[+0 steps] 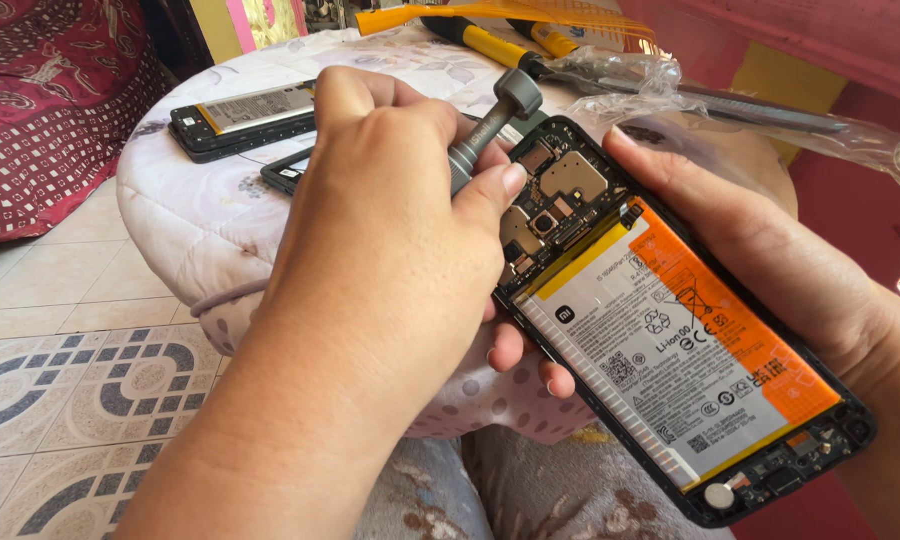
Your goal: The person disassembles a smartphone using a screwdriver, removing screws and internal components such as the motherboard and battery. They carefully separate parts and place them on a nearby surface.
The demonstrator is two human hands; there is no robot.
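Screwdriver, grey with a swivel cap, was gripped by the left hand, fingers clamped round its shaft, tip hidden behind the thumb near the phone's top boards. Phone, back cover off, was cradled by the right hand, fingers closed along its far edge and under it, held above the lap just in front of the bench. Battery, white with an orange strip, was seen seated in the frame. 1 more opened phone lay on the bench, with yellow-handled tools in clear wrap behind. Judged best: driver kept square to the screw, light downward pressure applied, phone kept steady, tip kept off the battery.
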